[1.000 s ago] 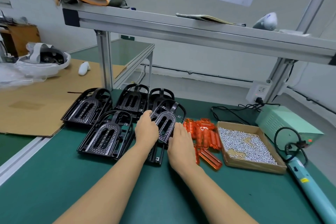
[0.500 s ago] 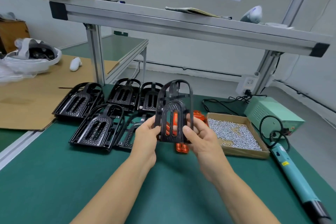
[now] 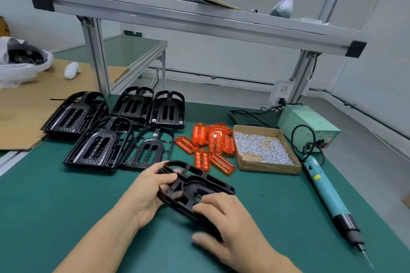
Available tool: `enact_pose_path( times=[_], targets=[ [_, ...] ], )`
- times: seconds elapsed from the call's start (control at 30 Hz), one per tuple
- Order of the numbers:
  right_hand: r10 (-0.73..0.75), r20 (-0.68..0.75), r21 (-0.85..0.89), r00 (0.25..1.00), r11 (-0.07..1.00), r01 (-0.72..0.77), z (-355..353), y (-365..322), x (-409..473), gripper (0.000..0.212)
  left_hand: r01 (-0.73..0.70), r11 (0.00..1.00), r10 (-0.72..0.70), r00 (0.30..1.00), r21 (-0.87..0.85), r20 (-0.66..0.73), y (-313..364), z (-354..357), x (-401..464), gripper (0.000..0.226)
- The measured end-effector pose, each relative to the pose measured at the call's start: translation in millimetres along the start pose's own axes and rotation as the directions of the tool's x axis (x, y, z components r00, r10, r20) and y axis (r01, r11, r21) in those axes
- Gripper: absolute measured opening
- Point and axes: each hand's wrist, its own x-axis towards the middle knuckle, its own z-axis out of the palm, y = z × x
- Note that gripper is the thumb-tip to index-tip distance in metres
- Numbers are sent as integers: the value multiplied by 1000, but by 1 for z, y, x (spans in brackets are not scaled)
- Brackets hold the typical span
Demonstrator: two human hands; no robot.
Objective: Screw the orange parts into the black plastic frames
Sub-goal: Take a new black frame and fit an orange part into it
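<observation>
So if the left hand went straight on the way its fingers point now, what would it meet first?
Probably the orange parts. The left hand grips the black frame, its fingers pointing up-right toward that pile, though depth is unclear.

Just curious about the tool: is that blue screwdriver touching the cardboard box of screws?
Apart. The head view shows green mat between the electric screwdriver and the box of screws.

Open green mat (image 3: 66, 217) left of hands; stacked black frames (image 3: 97, 146), orange parts (image 3: 210, 142) apparently crowding beyond.
</observation>
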Motion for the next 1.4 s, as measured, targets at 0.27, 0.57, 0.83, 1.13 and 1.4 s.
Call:
enact_pose_path(
  times=[0.27, 0.57, 0.83, 1.13, 1.4],
  targets=[
    [454, -54, 91, 889, 889, -448, -26, 52, 35, 23, -76, 960, 103, 991, 270, -87, -3, -13, 0, 45],
    [594, 233, -471, 770, 762, -445, -9, 69, 87, 25, -162, 744, 278, 957, 648, -80, -8, -13, -8, 47],
    [757, 47, 216, 652, 630, -746, -30, 79, 71, 16, -163, 619, 314, 948, 768, -51, -10, -15, -12, 47],
    [720, 132, 634, 681, 467, -616, -52, 54, 55, 9, -142, 449, 370, 928, 882, -39, -4, -10, -18, 47],
    [665, 191, 669, 723, 451, -591, -62, 39, 57, 8, -154, 329, 444, 896, 932, -9, -4, -12, -17, 44]
  ],
)
